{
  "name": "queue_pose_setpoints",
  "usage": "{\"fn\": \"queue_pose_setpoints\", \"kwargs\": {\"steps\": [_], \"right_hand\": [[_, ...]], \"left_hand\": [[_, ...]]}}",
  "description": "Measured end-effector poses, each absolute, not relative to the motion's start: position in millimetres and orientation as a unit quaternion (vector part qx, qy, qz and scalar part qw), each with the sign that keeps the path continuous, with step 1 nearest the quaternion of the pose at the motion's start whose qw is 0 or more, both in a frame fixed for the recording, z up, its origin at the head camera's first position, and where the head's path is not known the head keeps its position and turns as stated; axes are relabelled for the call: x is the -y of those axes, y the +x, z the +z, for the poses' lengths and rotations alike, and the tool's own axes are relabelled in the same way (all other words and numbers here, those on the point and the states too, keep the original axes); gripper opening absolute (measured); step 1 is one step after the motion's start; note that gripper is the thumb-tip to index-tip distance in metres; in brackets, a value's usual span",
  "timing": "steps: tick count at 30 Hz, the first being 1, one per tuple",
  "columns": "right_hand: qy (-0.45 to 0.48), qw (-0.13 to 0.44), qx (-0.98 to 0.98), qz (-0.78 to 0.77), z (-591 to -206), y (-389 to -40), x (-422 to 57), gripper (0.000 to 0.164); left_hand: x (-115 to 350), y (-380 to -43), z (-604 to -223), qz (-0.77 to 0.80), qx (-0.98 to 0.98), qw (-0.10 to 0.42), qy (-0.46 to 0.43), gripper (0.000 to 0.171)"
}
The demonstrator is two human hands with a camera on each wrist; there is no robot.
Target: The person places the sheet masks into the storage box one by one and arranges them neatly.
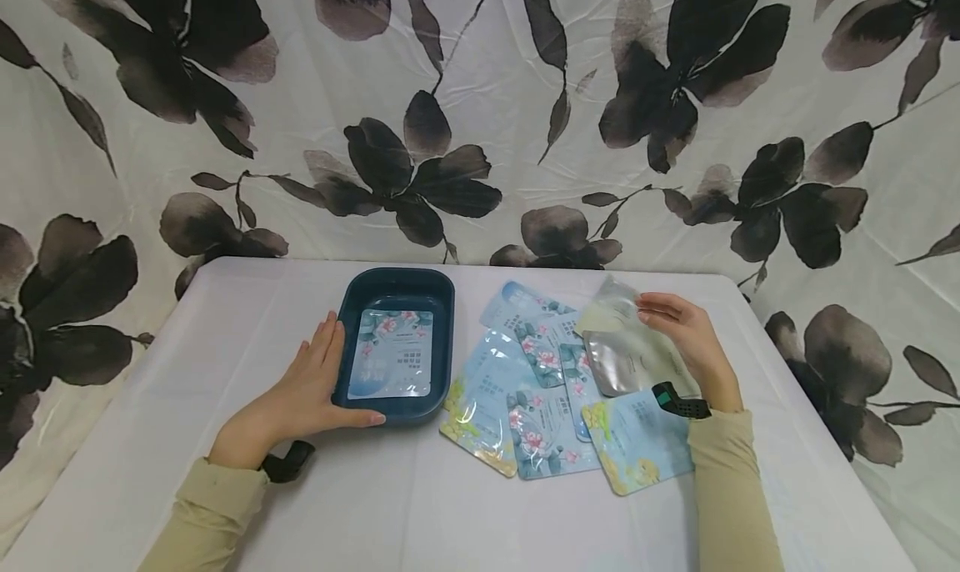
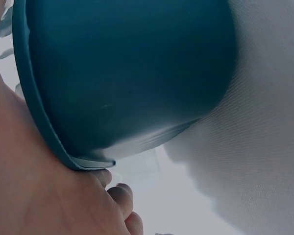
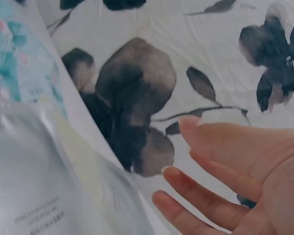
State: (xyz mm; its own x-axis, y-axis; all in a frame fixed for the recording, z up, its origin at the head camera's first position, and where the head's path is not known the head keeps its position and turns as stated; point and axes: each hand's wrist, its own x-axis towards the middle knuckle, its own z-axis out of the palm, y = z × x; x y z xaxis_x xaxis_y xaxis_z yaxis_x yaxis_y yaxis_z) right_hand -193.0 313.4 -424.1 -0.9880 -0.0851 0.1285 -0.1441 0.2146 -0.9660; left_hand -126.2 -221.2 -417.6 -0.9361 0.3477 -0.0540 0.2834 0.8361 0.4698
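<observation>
A dark teal tray (image 1: 442, 405) holds one flat blue floral sachet (image 1: 393, 355), printed with pink flowers. My left hand (image 1: 300, 393) lies against the tray's left and near sides, fingers straight along the rim and thumb across the near corner. The left wrist view shows the tray's outer wall (image 2: 132, 73) beside the palm. My right hand (image 1: 690, 334) hovers at the right end of a spread of sachets, fingers loosely bent with nothing between them. Closest to it are a silver sachet (image 1: 615, 363) and a pale green one (image 1: 663, 363).
Several blue sachets overlap right of the tray, among them a yellow-edged one (image 1: 483, 397), a pink-flowered one (image 1: 551, 434) and another yellow-edged one (image 1: 641, 443) by the right wrist. All lie on a white-covered table (image 1: 420, 505). A floral cloth (image 1: 525, 97) hangs behind its far edge.
</observation>
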Motion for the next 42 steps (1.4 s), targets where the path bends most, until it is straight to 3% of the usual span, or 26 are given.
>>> {"fn": "queue_pose_setpoints", "kwargs": {"steps": [8, 17, 30, 42], "right_hand": [[0.051, -0.023, 0.868, 0.493, -439.3, -193.0, -326.0, 0.059], [0.086, -0.073, 0.916, 0.385, -450.7, -199.4, -322.9, 0.069], [0.039, -0.075, 0.953, 0.292, -450.2, -202.1, -316.1, 0.061], [0.026, -0.060, 0.947, 0.314, -449.3, -200.8, -317.1, 0.043]], "left_hand": [[221.5, -126.6, -420.4, 0.237, -0.954, 0.072, 0.167, 0.147], [222.1, -126.7, -422.1, 0.236, -0.955, 0.072, 0.166, 0.147], [223.3, -127.4, -421.9, 0.232, -0.956, 0.073, 0.162, 0.148], [224.6, -129.1, -423.6, 0.235, -0.956, 0.074, 0.162, 0.148]]}}
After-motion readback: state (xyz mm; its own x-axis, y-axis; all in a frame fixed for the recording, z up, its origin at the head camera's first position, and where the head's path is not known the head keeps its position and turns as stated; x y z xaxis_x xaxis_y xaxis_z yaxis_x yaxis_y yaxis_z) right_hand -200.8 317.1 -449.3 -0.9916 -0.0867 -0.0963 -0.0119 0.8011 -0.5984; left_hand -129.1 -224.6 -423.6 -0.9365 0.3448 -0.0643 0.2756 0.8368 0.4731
